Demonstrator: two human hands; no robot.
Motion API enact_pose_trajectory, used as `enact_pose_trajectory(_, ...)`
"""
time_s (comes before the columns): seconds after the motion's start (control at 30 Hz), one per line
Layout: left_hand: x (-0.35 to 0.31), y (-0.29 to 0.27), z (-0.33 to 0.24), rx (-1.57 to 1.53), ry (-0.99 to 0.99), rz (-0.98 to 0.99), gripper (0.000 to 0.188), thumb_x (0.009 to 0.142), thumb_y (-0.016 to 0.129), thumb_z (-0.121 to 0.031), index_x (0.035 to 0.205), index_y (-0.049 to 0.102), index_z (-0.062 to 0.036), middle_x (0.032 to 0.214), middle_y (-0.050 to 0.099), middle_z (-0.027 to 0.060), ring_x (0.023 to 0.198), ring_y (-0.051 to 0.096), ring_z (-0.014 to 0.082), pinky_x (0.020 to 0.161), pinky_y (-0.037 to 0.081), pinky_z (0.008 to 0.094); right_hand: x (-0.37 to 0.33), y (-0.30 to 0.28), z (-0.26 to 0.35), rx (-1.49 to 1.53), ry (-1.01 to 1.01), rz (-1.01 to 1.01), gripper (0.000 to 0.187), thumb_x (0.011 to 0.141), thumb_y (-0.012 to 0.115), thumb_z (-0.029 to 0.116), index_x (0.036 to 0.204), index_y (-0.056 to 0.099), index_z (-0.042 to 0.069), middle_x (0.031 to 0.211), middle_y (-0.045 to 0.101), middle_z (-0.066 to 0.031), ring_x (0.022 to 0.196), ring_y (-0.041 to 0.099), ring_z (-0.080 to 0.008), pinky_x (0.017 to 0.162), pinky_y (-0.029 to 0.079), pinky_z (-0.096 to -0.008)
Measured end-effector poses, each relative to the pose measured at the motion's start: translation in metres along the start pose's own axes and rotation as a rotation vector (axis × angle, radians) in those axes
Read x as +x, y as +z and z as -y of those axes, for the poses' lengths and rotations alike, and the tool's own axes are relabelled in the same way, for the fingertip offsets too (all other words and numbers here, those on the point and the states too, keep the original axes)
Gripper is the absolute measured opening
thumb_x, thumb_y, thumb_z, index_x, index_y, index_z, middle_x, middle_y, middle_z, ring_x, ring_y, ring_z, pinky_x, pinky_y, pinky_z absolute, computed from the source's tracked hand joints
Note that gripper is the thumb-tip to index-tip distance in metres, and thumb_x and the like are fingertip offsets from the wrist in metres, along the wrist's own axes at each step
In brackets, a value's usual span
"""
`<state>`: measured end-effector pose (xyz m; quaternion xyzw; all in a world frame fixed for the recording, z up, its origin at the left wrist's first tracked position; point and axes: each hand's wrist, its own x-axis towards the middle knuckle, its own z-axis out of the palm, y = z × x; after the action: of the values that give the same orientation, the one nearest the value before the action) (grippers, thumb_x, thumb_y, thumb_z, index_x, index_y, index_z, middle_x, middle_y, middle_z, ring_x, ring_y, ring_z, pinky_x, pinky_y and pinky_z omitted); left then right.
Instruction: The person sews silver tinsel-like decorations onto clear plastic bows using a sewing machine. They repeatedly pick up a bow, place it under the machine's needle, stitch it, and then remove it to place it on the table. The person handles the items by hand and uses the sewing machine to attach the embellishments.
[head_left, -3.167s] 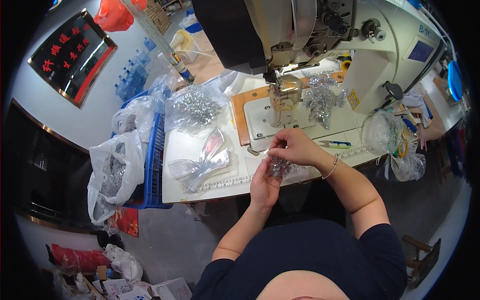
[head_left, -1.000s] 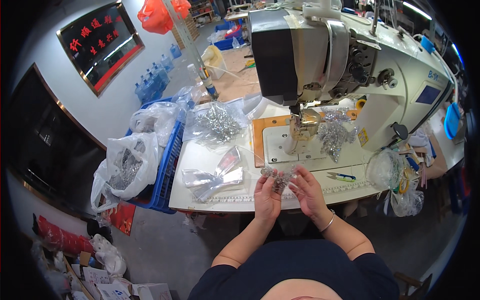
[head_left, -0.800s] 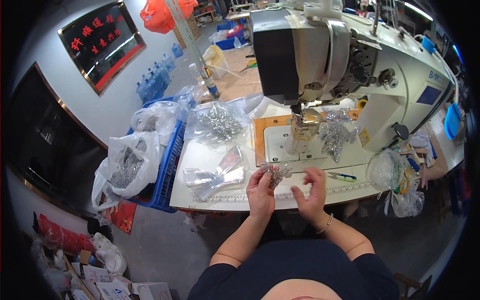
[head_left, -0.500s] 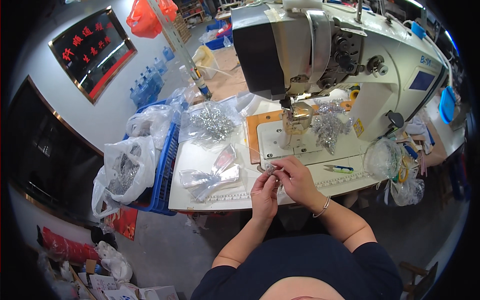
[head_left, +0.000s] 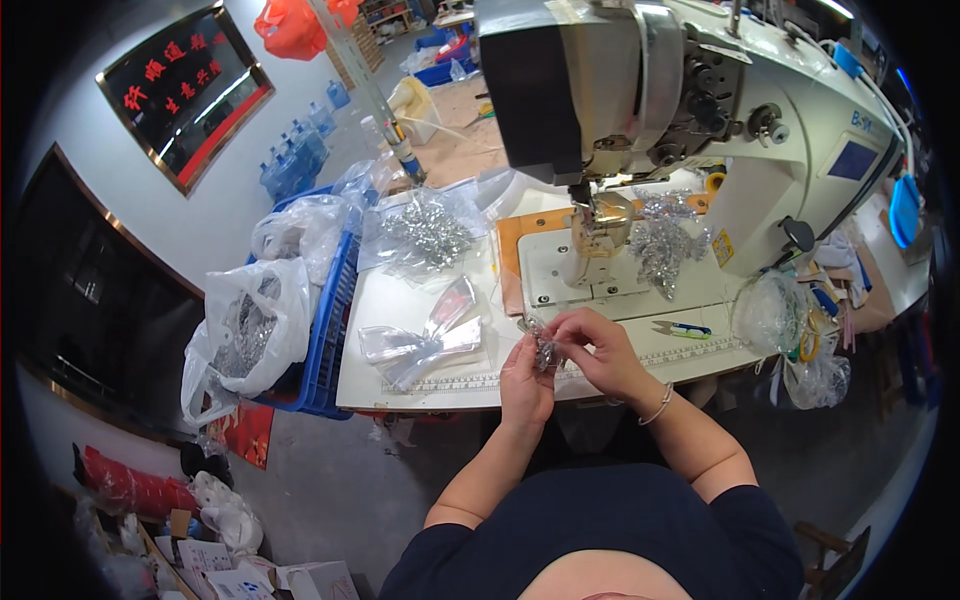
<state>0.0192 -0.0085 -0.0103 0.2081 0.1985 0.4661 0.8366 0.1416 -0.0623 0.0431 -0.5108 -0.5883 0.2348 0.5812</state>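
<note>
At the table's front edge, my left hand (head_left: 526, 388) pinches a small silver, glittery piece (head_left: 546, 353) between thumb and fingers. My right hand (head_left: 605, 357) is closed at the piece's right side, its fingertips touching it; its exact make is hidden by the fingers. Left of my hands lies a clear, shiny plastic bow (head_left: 422, 345). Beyond my hands stands a white post-bed sewing machine (head_left: 800, 120), with a heap of silver sparkly pieces (head_left: 662, 250) beside its post. Thread snips (head_left: 683, 330) with a green and blue handle lie to the right.
More silver pieces (head_left: 428, 228) rest on clear plastic at the table's far left. A blue crate (head_left: 338, 318) with white plastic bags (head_left: 252, 335) stands against the left edge. A measuring tape strip (head_left: 465, 381) runs along the front. Clear bags (head_left: 768, 318) hang at the right.
The silver piece now shows more between my hands, spread out glittering. My right hand has shifted slightly right and its fingers have moved on the piece. The view has tilted a little.
</note>
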Motion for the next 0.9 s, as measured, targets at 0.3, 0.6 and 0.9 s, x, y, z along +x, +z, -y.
enact_pose_trajectory(0.3, 0.001, 0.005, 0.006, 0.261, 0.208, -0.029, 0.021, 0.094, 0.050, -0.010, 0.107, 0.057, 0.0046, 0.096, 0.062, 0.0095, 0.085, 0.060, 0.0131, 0.076, 0.050, 0.0257, 0.005, -0.005, 0.015, -0.640, -0.308, 0.158, 0.013, 0.071, 0.069, 0.009, 0.082, 0.062, 0.006, 0.094, 0.055, -0.0080, 0.088, 0.048, -0.0274, 0.079, 0.040, -0.0362)
enact_pose_trajectory(0.6, -0.002, 0.025, -0.004, 0.574, 0.523, -0.046, 0.020, 0.093, 0.049, -0.007, 0.107, 0.057, 0.0055, 0.099, 0.063, 0.0140, 0.091, 0.062, 0.0185, 0.083, 0.049, 0.0286, -0.002, 0.014, 0.024, -0.728, -0.240, -0.048, 0.014, 0.074, 0.061, 0.003, 0.088, 0.061, 0.003, 0.089, 0.056, -0.0096, 0.087, 0.053, -0.0252, 0.073, 0.043, -0.0338)
enact_pose_trajectory(0.9, 0.007, 0.036, -0.012, 1.277, 1.392, 0.126, 0.022, 0.082, 0.060, 0.001, 0.103, 0.063, 0.0011, 0.103, 0.065, 0.0147, 0.100, 0.058, 0.0262, 0.080, 0.048, 0.0328, -0.013, 0.024, 0.029, 0.655, 0.239, 0.045, 0.065, 0.076, 0.072, 0.011, 0.128, 0.035, -0.004, 0.114, 0.049, -0.0103, 0.107, 0.049, -0.0156, 0.092, 0.042, -0.0295)
